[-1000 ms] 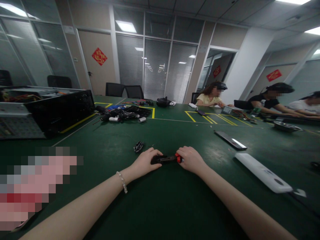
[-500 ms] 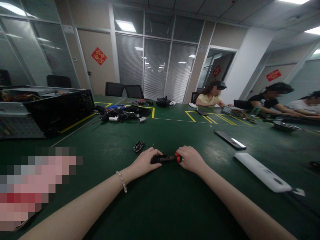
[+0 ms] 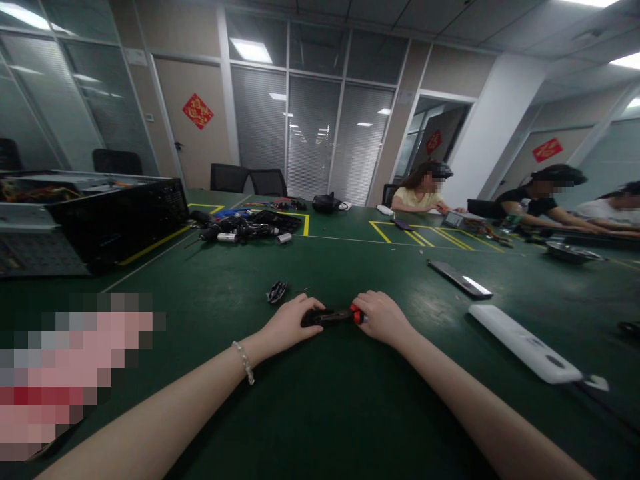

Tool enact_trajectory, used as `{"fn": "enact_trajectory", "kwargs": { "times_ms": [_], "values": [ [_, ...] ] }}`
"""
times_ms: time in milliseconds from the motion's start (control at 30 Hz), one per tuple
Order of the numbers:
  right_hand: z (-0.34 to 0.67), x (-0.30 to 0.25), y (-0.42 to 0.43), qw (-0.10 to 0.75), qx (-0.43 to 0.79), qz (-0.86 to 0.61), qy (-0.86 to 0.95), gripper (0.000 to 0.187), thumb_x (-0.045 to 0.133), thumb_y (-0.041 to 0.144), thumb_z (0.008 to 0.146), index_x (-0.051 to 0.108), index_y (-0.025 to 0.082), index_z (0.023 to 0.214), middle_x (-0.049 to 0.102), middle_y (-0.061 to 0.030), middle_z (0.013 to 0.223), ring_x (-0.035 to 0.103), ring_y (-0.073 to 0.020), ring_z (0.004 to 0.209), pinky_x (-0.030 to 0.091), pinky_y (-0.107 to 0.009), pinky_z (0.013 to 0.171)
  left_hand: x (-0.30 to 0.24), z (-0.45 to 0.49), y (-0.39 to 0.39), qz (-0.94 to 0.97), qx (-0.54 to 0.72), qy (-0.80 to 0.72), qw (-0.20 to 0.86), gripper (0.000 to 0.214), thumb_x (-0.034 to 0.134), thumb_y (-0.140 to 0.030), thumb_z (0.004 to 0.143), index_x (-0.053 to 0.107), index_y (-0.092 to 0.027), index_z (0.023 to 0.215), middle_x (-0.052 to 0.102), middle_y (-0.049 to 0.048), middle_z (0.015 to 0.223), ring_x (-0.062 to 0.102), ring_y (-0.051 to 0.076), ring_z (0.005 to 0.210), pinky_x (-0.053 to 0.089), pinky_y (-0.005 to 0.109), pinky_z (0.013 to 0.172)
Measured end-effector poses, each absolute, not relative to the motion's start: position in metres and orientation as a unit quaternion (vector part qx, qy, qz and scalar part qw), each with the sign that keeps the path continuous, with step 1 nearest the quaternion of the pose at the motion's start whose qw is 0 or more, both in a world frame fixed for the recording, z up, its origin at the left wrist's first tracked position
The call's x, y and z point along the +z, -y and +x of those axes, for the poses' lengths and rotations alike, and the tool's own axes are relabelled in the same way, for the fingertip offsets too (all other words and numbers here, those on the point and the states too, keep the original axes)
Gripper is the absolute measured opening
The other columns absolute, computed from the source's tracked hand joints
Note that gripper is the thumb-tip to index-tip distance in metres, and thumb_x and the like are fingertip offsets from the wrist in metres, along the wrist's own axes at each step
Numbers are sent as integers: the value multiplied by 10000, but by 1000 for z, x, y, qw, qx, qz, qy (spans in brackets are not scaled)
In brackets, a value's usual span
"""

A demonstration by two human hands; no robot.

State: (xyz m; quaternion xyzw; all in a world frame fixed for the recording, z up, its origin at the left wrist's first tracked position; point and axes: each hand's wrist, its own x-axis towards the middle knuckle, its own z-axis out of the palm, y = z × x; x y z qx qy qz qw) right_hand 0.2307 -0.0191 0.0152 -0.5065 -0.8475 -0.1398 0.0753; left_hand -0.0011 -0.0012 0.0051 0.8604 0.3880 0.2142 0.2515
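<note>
Both my hands rest on the green table [image 3: 320, 400] and hold one small black tool with a red end [image 3: 333, 316] between them. My left hand [image 3: 290, 323] is closed round its black end, a bead bracelet on that wrist. My right hand [image 3: 383, 319] is closed round the red end. Just beyond my left hand lies a small black clip-like part [image 3: 277, 291]. What the tool is exactly I cannot make out.
A white power strip [image 3: 523, 343] and a dark flat slab [image 3: 460, 278] lie to the right. An open black computer case [image 3: 95, 223] stands at the left, with a heap of tools and cables [image 3: 240, 228] behind it. Three people work at the far right side.
Almost nothing: my hands and the tool stay in place, with the view drifting very slightly.
</note>
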Motion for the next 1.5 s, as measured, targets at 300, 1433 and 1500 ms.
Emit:
{"fn": "enact_trajectory", "kwargs": {
  "times_ms": [300, 1433, 1500],
  "values": [
    [231, 13, 18, 69, -153, -502, 848, 134, 519, 201, 660, 554, 174, 786, 572, -35, 776, 468, -144, 696, 318, -255, 626, 5, -1, 1, 863, 213, -386, 247, 321, 576, -327, 715, 515, -249, 1021, 483, 20, 1007, 502, 184, 884, 401, 308, 760],
    [232, 12, 18, 74, -150, -502, 848, 129, 511, 220, 675, 557, 178, 789, 568, -33, 775, 474, -145, 694, 322, -259, 624, 4, -1, 0, 860, 209, -390, 254, 324, 575, -326, 716, 513, -251, 1025, 480, 21, 1011, 506, 186, 871, 415, 312, 745],
    [232, 12, 18, 78, -150, -501, 849, 130, 512, 213, 671, 558, 176, 787, 569, -36, 769, 474, -147, 693, 321, -259, 623, 4, -1, 0, 861, 211, -388, 254, 325, 572, -329, 719, 511, -251, 1029, 482, 21, 1011, 508, 183, 871, 414, 309, 746]
  ]
}}
